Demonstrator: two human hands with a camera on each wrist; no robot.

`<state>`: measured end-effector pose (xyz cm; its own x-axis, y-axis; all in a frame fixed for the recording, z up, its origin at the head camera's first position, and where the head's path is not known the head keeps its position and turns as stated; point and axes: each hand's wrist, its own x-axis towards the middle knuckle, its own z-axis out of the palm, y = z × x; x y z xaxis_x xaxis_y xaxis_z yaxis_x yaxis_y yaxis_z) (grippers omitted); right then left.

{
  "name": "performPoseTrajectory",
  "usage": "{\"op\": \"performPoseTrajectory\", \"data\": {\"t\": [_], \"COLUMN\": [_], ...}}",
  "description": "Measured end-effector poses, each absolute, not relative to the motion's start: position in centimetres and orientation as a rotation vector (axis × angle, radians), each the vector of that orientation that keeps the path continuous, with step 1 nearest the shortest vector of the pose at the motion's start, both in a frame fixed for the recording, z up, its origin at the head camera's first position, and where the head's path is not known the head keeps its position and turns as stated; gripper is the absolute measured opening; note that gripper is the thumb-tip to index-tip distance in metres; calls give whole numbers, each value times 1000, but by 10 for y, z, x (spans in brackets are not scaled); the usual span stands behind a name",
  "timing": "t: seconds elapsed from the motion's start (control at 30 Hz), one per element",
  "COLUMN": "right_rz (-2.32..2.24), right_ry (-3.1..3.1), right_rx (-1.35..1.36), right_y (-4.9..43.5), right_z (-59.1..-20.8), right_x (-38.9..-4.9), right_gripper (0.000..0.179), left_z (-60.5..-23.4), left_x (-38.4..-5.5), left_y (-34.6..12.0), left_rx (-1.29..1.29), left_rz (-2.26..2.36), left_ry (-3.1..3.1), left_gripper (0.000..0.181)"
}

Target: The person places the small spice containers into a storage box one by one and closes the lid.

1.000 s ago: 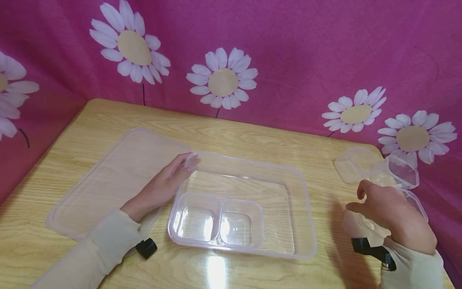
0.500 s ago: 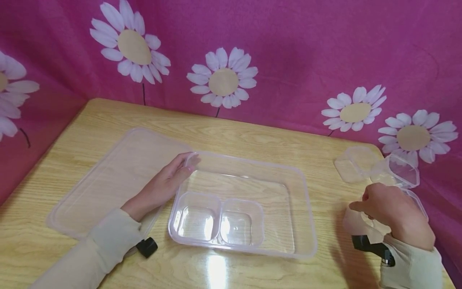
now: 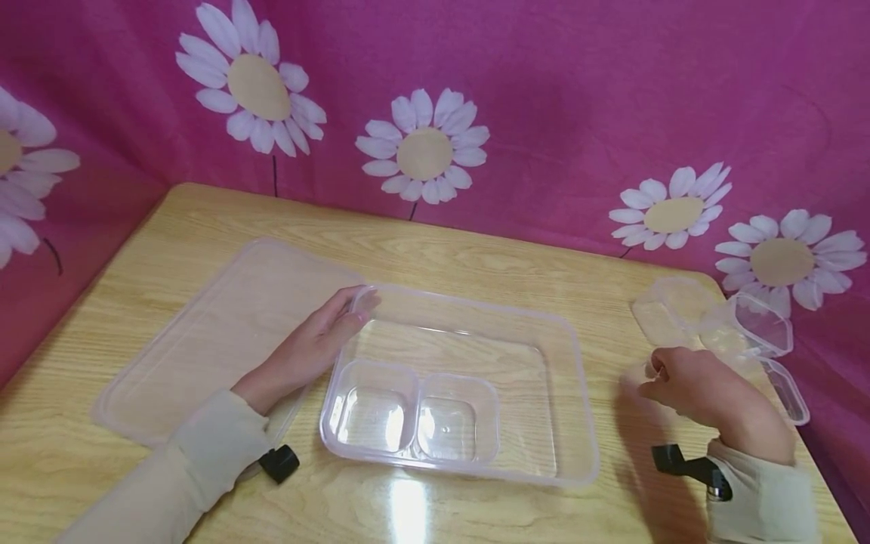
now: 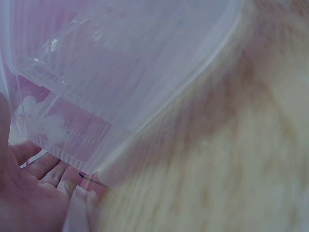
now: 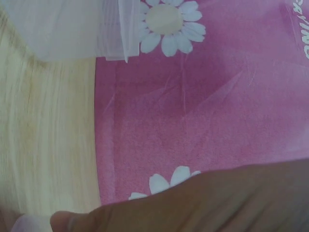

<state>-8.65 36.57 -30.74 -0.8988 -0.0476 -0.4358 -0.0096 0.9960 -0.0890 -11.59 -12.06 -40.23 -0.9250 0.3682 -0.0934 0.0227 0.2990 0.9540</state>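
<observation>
A large clear plastic food container [image 3: 506,400] stands on the table. My left hand [image 3: 309,347] holds its far left corner; in the left wrist view the fingers [image 4: 46,166] lie against the outside of its wall. Inside, along the near side, sit two small clear plastic containers, one at the left [image 3: 374,408] and one beside it [image 3: 455,419]. At the right, my right hand [image 3: 707,389] pinches another small clear container [image 3: 635,374], mostly hidden by the hand and blurred. In the right wrist view only the thumb side of the hand shows.
A large translucent lid [image 3: 204,340] lies flat at the left, partly under the left forearm. Several more small clear containers, such as an upright one [image 3: 669,310] and a tipped one [image 3: 761,325], crowd the table's right edge. Pink flowered cloth [image 3: 544,113] hangs behind.
My right hand has closed its fingers on a small container and moved a little left with it, away from the others. The left hand stays on the large container.
</observation>
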Motion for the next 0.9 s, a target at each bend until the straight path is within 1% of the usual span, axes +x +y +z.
{"op": "performPoseTrajectory", "data": {"t": [0.17, 0.27, 0.4, 0.77, 0.9], "right_rz": [-138, -152, -156, -159, -135], "right_ry": [2639, 2664, 2724, 2783, 2865], "right_rx": [-67, -151, -281, -329, -384], "right_y": [358, 354, 352, 348, 344], "right_z": [-311, -314, -316, -316, -315], "right_x": [-89, -87, -84, -85, -84], "right_gripper": [21, 8, 16, 6, 9], "left_z": [-402, -402, -402, -402, -402], "left_x": [-116, -116, -117, -116, -117], "left_y": [-121, -121, -120, -120, -120], "left_rx": [349, 336, 328, 338, 342], "left_rz": [1659, 1648, 1645, 1639, 1639], "left_ry": [2282, 2287, 2291, 2307, 2308], "left_gripper": [50, 50, 50, 50, 50]}}
